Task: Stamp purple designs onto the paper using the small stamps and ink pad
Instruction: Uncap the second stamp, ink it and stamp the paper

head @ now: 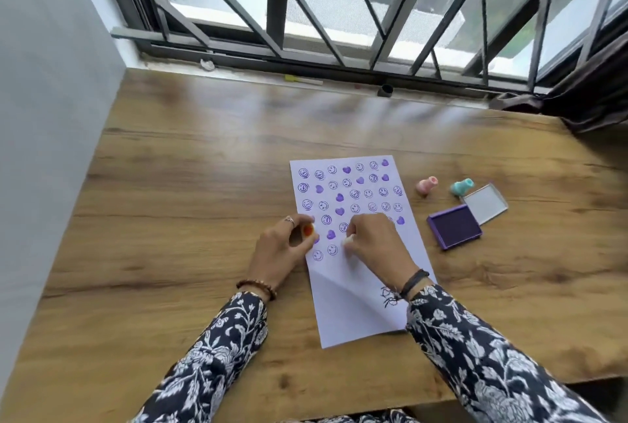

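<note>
A white paper (353, 307) lies on the wooden table (190, 184), its upper part covered with rows of purple smiley and heart prints. My right hand (373, 242) presses a small white stamp (347, 241) down onto the paper near the lowest row of prints. At the sheet's left edge my left hand (282, 249) pinches a small orange stamp (308, 229). The open purple ink pad (454, 226) sits to the right of the paper, with its clear lid (486, 203) beside it.
A pink stamp (426, 185) and a teal stamp (462, 186) lie on their sides behind the ink pad. A barred window runs along the table's far edge, with a small black cap (385, 90) on the sill. A dark curtain (591, 96) hangs at right.
</note>
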A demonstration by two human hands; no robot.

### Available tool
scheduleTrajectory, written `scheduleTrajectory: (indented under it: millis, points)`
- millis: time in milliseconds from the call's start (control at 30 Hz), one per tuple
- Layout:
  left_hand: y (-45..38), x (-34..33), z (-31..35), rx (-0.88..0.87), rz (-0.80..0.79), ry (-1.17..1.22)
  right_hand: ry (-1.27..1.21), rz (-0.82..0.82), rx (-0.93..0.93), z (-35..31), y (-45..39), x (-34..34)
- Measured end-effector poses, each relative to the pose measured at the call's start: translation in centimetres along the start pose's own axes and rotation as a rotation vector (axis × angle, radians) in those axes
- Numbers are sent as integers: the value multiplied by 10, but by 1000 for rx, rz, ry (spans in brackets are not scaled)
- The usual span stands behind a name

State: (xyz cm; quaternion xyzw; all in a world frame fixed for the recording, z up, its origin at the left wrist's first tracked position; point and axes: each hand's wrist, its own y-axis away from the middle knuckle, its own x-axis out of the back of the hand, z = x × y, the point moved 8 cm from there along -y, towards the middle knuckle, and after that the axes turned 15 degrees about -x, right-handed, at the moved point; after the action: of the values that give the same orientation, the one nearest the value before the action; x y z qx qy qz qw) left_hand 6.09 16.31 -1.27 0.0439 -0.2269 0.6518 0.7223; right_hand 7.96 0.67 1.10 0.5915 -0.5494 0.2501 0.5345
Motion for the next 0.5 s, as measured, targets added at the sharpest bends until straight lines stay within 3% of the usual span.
scheduleTrajectory:
  millis: [133, 300, 400, 500]
  points:
    - [-3, 3, 1, 47, -36, 64, -370, -64, -150, 23, 7, 11]
    - [-10, 10, 9, 154, 72, 183, -1094, -134, -350, 66, 32, 13]
    - [-11, -10, 23, 260, 85, 470, -1171, -207, -267, 65, 46, 19]
    - [-12, -41, 42, 315, 53, 621, -1176, -158, -176, 64, 54, 40]
